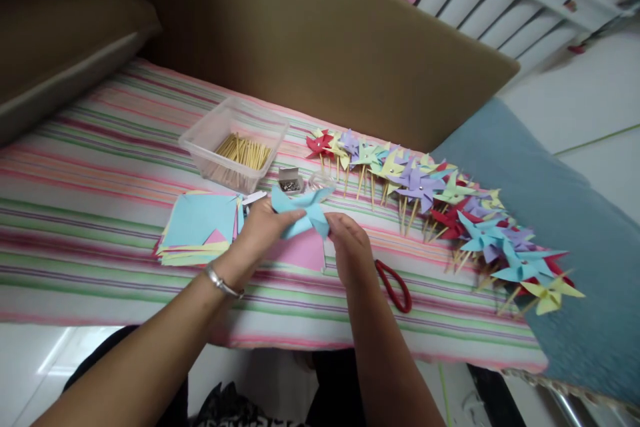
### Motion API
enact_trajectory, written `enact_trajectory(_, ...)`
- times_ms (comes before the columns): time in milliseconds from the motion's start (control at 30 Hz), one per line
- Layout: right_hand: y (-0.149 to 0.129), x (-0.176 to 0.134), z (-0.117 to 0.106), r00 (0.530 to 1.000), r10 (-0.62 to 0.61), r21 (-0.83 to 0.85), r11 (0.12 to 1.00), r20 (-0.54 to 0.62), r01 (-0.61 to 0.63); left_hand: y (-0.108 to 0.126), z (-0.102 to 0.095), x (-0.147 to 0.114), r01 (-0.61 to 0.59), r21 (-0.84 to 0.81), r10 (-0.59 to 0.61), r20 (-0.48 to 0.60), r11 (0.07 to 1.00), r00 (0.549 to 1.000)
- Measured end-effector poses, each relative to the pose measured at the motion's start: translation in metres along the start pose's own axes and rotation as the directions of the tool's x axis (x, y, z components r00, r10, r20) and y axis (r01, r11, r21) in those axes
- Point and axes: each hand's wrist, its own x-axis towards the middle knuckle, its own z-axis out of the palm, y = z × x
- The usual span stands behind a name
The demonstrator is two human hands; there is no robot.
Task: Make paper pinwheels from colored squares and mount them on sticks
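Observation:
A light blue paper pinwheel (313,210), without a stick that I can see, is held up between both hands. My left hand (267,221) grips its left side, thumb lying on the paper near the middle. At its lower right edge, my right hand (347,233) pinches a blade. Beneath the hands lies a pink paper sheet (300,250). To the left rests a stack of coloured paper squares (200,221) with blue on top. Just beyond the pinwheel are a small open box of metal pins (290,181) and a small clear container (321,180).
A clear plastic tub (200,147) holds thin wooden sticks (245,152). Many finished pinwheels on sticks (420,183) lie in a long row on the right. Red-handled scissors (397,288) lie near my right forearm. A brown board (350,47) stands behind the striped cloth (100,213).

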Motion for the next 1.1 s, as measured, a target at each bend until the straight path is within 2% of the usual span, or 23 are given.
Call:
enact_trajectory(100, 0.008, 0.002, 0.003, 0.993, 0.018, 0.028, 0.999, -0.117, -0.014, 0.023, -0.016, 0.009, -0.113, -0.110, 0.101, -0.109, 0.988, 0.989)
enact_trajectory(167, 0.015, 0.003, 0.006, 0.990, 0.038, -0.011, 0.999, -0.136, -0.040, 0.035, -0.025, 0.013, -0.195, -0.198, 0.160, -0.178, 0.961, 0.971)
enact_trajectory(267, 0.023, 0.003, 0.013, 0.993, 0.028, -0.089, 0.995, -0.113, -0.038, 0.038, -0.031, 0.012, -0.173, -0.250, 0.123, -0.205, 0.953, 0.971)
enact_trajectory(467, 0.016, 0.001, 0.023, 0.991, -0.057, -0.096, 0.994, -0.118, 0.045, 0.009, -0.019, -0.001, 0.065, -0.147, -0.077, -0.076, 0.987, 0.994)
enact_trajectory(633, 0.011, 0.004, 0.023, 0.998, 0.053, -0.005, 0.999, -0.031, -0.053, -0.011, -0.010, -0.005, 0.211, -0.086, -0.209, 0.035, 0.974, 0.977)
enact_trajectory(933, 0.012, 0.009, 0.017, 0.991, 0.113, 0.065, 0.992, -0.070, -0.108, -0.012, -0.003, -0.006, 0.313, -0.112, -0.283, 0.223, 0.943, 0.933)
enact_trajectory(1100, 0.008, 0.008, 0.013, 0.986, 0.129, 0.100, 0.988, -0.102, -0.118, -0.011, -0.002, -0.006, 0.334, -0.118, -0.303, 0.225, 0.935, 0.926)
